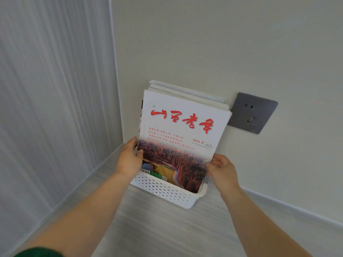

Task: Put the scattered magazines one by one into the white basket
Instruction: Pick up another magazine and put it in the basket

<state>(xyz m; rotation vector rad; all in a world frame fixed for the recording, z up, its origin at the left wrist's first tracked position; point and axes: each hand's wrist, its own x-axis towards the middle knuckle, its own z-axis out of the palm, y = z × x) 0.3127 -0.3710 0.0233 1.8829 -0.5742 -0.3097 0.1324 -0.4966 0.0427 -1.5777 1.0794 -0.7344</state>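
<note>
The fingers [139, 152] of the left hand [129, 161] are closed on the left edge of the front magazine [178, 130], the thumb on the cover and the other fingers going behind it. The fingers [216, 158] of the right hand [223, 172] are curled around its right edge in the same way. So both hands pinch this one magazine between them.

The front magazine stands almost upright, and its lower part is inside the white basket [163, 191]. I cannot tell whether its bottom edge touches the basket floor, because the perforated wall hides it. Behind it several other magazines [187, 92] stand in the basket, leaning against the wall [204, 43]; their white top edges show above the front cover. The basket sits on a pale wood-grain surface [167, 229], in the corner, with a grey socket [252, 113] on the wall just beside the pile.

In my judgement the task is well advanced: a number of magazines are in the basket, and this one is in the last part of its placing, so what remains for it is only to let go. No scattered magazines appear in this view, so I cannot say how many are left.
</note>
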